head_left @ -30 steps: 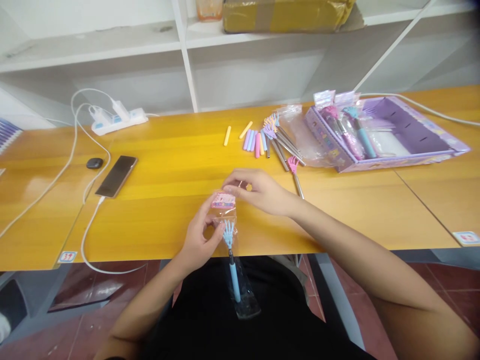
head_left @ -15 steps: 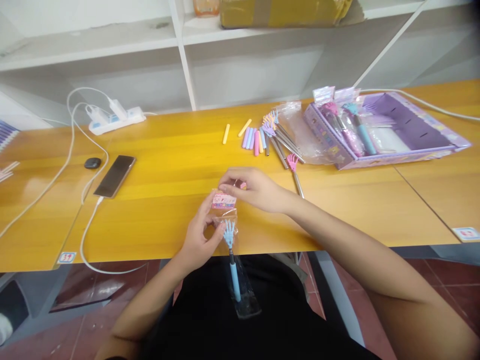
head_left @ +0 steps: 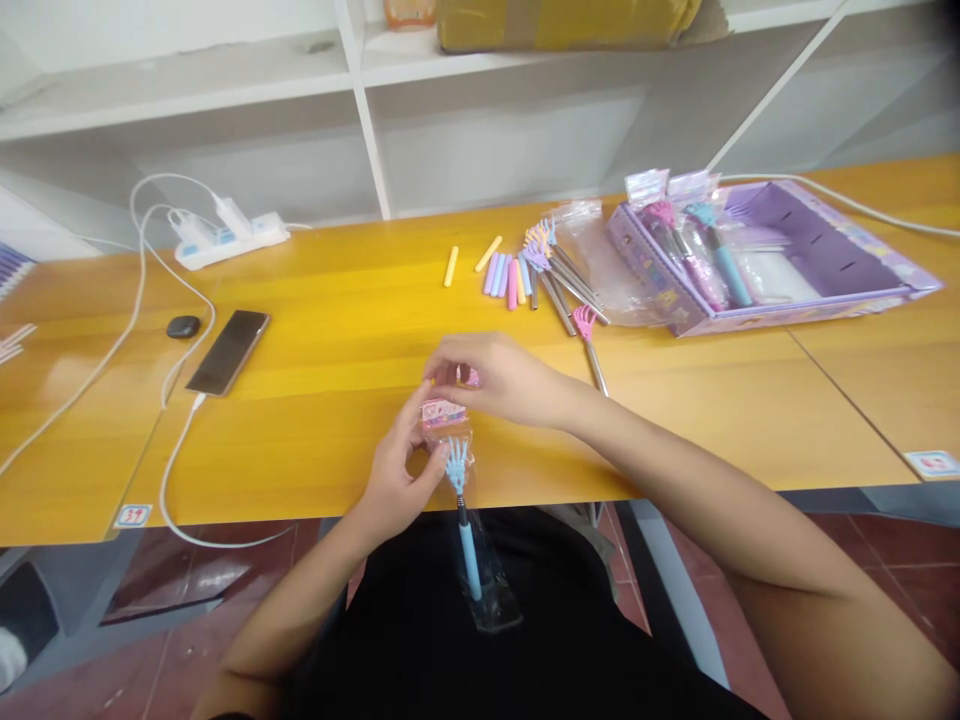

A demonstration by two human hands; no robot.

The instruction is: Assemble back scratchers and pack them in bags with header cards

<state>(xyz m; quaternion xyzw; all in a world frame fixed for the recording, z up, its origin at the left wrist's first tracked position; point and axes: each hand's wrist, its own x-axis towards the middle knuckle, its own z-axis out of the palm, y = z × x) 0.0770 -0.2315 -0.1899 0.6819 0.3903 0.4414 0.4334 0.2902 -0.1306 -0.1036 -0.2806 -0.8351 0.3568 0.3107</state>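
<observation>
While the blue scratcher lies in its clear bag, claw over the near edge of the table and handle above the lap, the left hand pinches the bag beside the claw. The right hand curls over the pink card at the top; whether its fingertips grip it, I cannot tell. Beyond lie loose scratchers, then a purple box.

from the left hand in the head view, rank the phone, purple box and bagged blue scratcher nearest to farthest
1. bagged blue scratcher, right at the left hand
2. phone, off to the left
3. purple box, far right
</observation>
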